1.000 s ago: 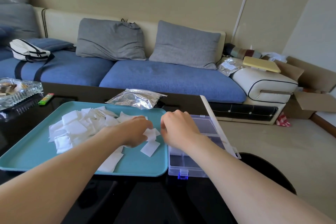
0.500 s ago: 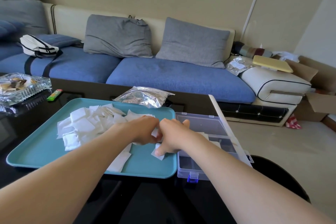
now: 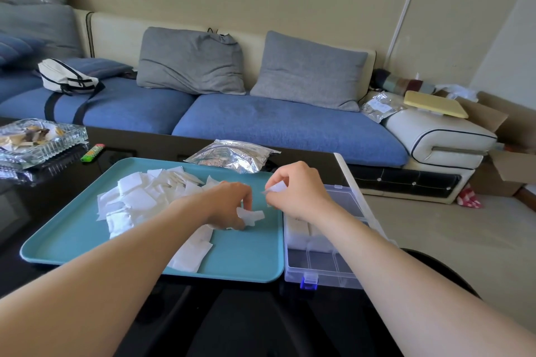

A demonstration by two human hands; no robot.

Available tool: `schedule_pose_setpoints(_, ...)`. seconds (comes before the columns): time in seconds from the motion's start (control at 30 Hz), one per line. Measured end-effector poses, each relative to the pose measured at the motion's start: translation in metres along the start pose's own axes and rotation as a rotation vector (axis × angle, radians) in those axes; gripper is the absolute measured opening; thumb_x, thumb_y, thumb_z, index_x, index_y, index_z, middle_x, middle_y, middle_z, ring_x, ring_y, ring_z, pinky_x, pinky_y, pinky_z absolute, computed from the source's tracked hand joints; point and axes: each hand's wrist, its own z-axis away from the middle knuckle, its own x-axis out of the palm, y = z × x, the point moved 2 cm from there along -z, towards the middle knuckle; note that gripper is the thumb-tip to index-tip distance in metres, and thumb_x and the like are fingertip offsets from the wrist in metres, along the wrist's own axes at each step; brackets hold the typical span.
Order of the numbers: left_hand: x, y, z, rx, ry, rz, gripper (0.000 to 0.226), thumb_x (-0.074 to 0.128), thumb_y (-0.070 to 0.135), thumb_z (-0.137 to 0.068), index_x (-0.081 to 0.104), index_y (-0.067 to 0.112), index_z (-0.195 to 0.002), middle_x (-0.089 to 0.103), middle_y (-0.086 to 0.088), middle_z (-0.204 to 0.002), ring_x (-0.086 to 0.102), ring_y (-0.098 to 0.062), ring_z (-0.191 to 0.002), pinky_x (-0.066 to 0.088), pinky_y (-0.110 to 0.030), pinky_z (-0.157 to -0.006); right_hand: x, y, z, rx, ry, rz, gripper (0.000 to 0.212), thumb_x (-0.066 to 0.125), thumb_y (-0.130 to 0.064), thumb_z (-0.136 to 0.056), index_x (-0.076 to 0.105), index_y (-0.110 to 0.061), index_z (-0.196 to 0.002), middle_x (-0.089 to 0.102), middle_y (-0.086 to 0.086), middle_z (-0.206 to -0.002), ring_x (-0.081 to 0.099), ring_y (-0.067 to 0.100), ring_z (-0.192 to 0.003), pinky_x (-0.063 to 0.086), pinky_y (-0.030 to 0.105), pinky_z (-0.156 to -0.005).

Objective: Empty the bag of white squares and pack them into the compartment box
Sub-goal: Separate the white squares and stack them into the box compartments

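Observation:
A heap of white squares [image 3: 139, 197] lies on the teal tray [image 3: 72, 240]. My left hand [image 3: 229, 206] is over the tray's right part and pinches a white square [image 3: 251, 216] just above it. My right hand [image 3: 295, 194] is raised beside it, near the tray's right edge, and pinches another white square [image 3: 275, 189] between thumb and fingers. The clear compartment box [image 3: 322, 266] stands open right of the tray, with white squares [image 3: 307, 233] in its middle row. The silver foil bag [image 3: 232, 155] lies flat behind the tray.
The box's lid [image 3: 348, 182] stands open on its far right side. A glass ashtray [image 3: 37, 139] and a green lighter [image 3: 92, 152] sit at the black table's left. A blue sofa [image 3: 275, 124] runs behind the table.
My right hand has lifted off the tray with a white square pinched in it. My left hand stays low and has picked up a square. The view has shifted slightly left.

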Motion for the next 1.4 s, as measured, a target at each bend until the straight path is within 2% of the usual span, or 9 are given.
schedule_pose_setpoints(0.17, -0.004, 0.002, 0.005, -0.013, -0.043, 0.067, 0.037, 0.085, 0.024, -0.084, 0.052, 0.032, -0.100, 0.052, 0.004, -0.118, 0.074, -0.019, -0.064, 0.058, -0.027, -0.059, -0.003, 0.002, 0.005, -0.015, -0.079, -0.004, 0.008, 0.079, -0.014, -0.087, 0.075, -0.019, -0.083, 0.063, -0.005, -0.069, 0.073, 0.012, -0.053, 0.039, 0.015, -0.043)
schedule_pose_setpoints(0.33, -0.008, 0.002, 0.009, -0.011, -0.012, 0.226, 0.037, 0.085, 0.012, -0.082, 0.057, 0.025, -0.101, 0.057, 0.000, -0.111, 0.076, -0.027, -0.073, 0.065, -0.035, -0.063, -0.003, 0.008, 0.004, -0.015, -0.107, -0.031, 0.019, 0.067, -0.010, -0.094, 0.079, -0.023, -0.086, 0.075, -0.005, -0.075, 0.076, 0.012, -0.067, 0.043, 0.013, -0.047)
schedule_pose_setpoints(0.5, -0.016, 0.002, 0.014, -0.052, 0.037, 0.553, 0.043, 0.087, -0.001, -0.078, 0.057, 0.012, -0.106, 0.066, -0.016, -0.107, 0.078, -0.029, -0.071, 0.066, -0.039, -0.065, -0.005, 0.005, 0.001, 0.107, -0.153, -0.446, 0.009, 0.070, -0.011, -0.098, 0.079, -0.014, -0.098, 0.077, -0.002, -0.077, 0.071, 0.008, -0.064, 0.052, 0.024, -0.066)
schedule_pose_setpoints(0.63, -0.021, 0.006, 0.018, -0.064, 0.017, 0.689, 0.047, 0.088, -0.002, -0.077, 0.056, 0.008, -0.111, 0.071, -0.021, -0.104, 0.079, -0.034, -0.077, 0.066, -0.050, -0.076, -0.008, 0.002, 0.002, 0.018, -0.233, -0.470, 0.010, 0.076, -0.012, -0.097, 0.080, -0.016, -0.104, 0.080, 0.003, -0.087, 0.069, 0.008, -0.070, 0.052, 0.023, -0.067)
schedule_pose_setpoints(0.83, -0.027, 0.014, 0.025, -0.056, 0.011, 0.699, 0.055, 0.090, -0.007, -0.070, 0.059, 0.010, -0.112, 0.064, -0.015, -0.112, 0.079, -0.031, -0.075, 0.066, -0.047, -0.077, -0.002, 0.001, 0.004, -0.058, -0.289, -0.361, 0.026, 0.083, -0.015, -0.091, 0.072, -0.018, -0.115, 0.081, 0.007, -0.089, 0.075, 0.015, -0.074, 0.056, 0.024, -0.068)
schedule_pose_setpoints(1.07, -0.030, 0.008, 0.020, 0.003, 0.099, 0.755, 0.032, 0.081, 0.004, -0.084, 0.065, 0.014, -0.110, 0.071, -0.020, -0.109, 0.072, -0.017, -0.076, 0.065, -0.032, -0.074, 0.002, 0.008, -0.002, 0.001, -0.196, -0.335, 0.009, 0.078, -0.026, -0.095, 0.076, -0.020, -0.101, 0.080, 0.008, -0.082, 0.075, 0.016, -0.071, 0.057, 0.032, -0.074)
schedule_pose_setpoints(1.13, -0.030, 0.007, 0.017, -0.002, 0.098, 0.843, 0.026, 0.076, 0.003, -0.089, 0.066, 0.012, -0.112, 0.071, -0.021, -0.112, 0.072, -0.021, -0.085, 0.064, -0.032, -0.077, 0.003, 0.009, -0.004, 0.029, -0.179, -0.372, 0.008, 0.077, -0.025, -0.097, 0.076, -0.018, -0.100, 0.080, 0.009, -0.083, 0.075, 0.018, -0.071, 0.058, 0.035, -0.075)
schedule_pose_setpoints(1.27, -0.030, 0.007, 0.014, -0.040, 0.114, 0.982, 0.018, 0.071, 0.006, -0.096, 0.068, 0.007, -0.115, 0.072, -0.020, -0.115, 0.072, -0.037, -0.108, 0.063, -0.045, -0.090, -0.001, 0.009, -0.002, 0.011, -0.165, -0.405, 0.012, 0.080, -0.020, -0.095, 0.072, -0.019, -0.104, 0.080, 0.007, -0.082, 0.078, 0.023, -0.069, 0.057, 0.031, -0.063)
schedule_pose_setpoints(1.4, -0.032, 0.006, 0.013, -0.061, 0.183, 1.020, 0.016, 0.073, 0.011, -0.097, 0.070, 0.006, -0.112, 0.071, -0.021, -0.115, 0.074, -0.031, -0.097, 0.065, -0.043, -0.080, -0.005, 0.011, -0.002, -0.026, -0.086, -0.376, 0.020, 0.086, -0.016, -0.089, 0.071, -0.015, -0.102, 0.076, 0.003, -0.070, 0.074, 0.022, -0.057, 0.049, 0.028, -0.049)
